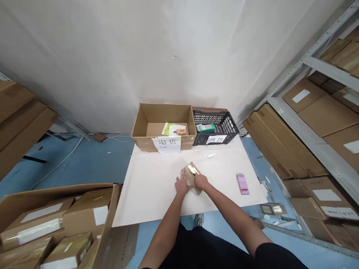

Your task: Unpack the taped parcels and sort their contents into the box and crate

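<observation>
White table (146, 186) first, broad and pale, with plenty of bare surface around the work. Along its far edge, the open cardboard box (144, 144), then just to its right the smaller black crate (200, 140), both well beyond the hands, so elbows look free to swing.

Down to the package (190, 180), lying on the table at the near edge's side of centre, set at a slant. A quarter turn to square it with the body would probably give a straighter pull.

Left hand (182, 184) on its left side: fingers extended and a little apart, thumb out, pressing rather than gripping. Good bracing, that, but those fingertips should sit well off the other hand's line. Right hand (201, 182) on the opposite side, fingers curled and apparently clamped on a small dark object (194, 174). Blade or not, I cannot tell; if it is one, shallow, short strokes along the shiny tape, angled away from the left hand, would be the safest way through.
</observation>
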`<state>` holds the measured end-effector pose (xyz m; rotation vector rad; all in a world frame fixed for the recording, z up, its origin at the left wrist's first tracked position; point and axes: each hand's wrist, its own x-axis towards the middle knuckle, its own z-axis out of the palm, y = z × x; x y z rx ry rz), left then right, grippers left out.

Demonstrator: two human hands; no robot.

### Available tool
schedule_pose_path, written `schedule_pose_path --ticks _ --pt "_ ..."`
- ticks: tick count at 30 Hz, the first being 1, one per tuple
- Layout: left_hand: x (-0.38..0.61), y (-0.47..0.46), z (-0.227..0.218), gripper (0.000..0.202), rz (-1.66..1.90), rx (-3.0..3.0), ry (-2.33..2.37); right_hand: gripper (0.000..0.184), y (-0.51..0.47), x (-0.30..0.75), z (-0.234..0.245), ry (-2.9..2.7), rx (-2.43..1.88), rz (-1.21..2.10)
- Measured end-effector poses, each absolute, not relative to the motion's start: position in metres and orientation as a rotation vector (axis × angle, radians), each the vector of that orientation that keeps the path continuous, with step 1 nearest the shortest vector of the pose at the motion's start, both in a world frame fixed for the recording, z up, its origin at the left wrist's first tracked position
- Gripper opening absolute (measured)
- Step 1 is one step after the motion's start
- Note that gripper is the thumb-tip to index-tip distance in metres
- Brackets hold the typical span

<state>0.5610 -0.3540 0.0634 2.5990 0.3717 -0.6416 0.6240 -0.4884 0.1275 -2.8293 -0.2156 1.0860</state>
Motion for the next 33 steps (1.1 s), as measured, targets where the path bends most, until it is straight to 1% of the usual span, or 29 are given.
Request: schedule_pose_path --ticks 4,6,11,13,15,17,19,21,23,26,29,30,33 --pt "0.562 -0.352 0.063 0.115 -0.608 2.597 0.355 0.046 -0.516 0.612 0.132 -0.211 -2.822 1.248" --pt "0.563 -0.352 0.063 0.115 -0.592 2.599 0.362 0.036 -0.533 0.599 0.135 -0.189 -2.827 1.279" --pt "0.565 -0.355 0.067 0.115 -0.604 2.600 0.367 0.027 -0.582 0.557 0.148 -0.114 -2.872 1.214" --pt "0.566 -0.358 0.070 0.109 -0.607 2.613 0.353 0.028 -0.600 0.543 0.147 -0.042 -2.902 1.113" --pt "0.566 -0.363 0.072 0.097 -0.599 2.643 0.331 0.034 -0.609 0.536 0.137 0.128 -2.897 0.920" --pt "0.566 -0.371 0.074 0.089 -0.592 2.687 0.324 0.041 -0.606 0.538 0.120 0.334 -2.799 0.747" --pt "0.564 -0.382 0.077 0.086 -0.569 2.743 0.353 0.054 -0.592 0.552 0.102 0.465 -2.645 0.688" --pt "0.559 -0.394 0.080 0.083 -0.560 2.786 0.404 0.060 -0.574 0.575 0.088 0.535 -2.516 0.666" --pt "0.553 -0.403 0.085 0.080 -0.572 2.816 0.450 0.061 -0.562 0.602 0.084 0.560 -2.457 0.656" --pt "0.546 -0.409 0.096 0.072 -0.632 2.835 0.434 0.059 -0.563 0.637 0.094 0.432 -2.496 0.635" --pt "0.553 -0.405 0.105 0.057 -0.609 2.848 0.329 0.043 -0.584 0.655 0.113 0.314 -2.584 0.600" --pt "0.557 -0.403 0.105 0.054 -0.578 2.852 0.268 0.040 -0.592 0.656 0.119 0.277 -2.608 0.599" --pt "0.572 -0.398 0.098 0.060 -0.556 2.847 0.072 0.040 -0.610 0.648 0.133 0.095 -2.642 0.672"
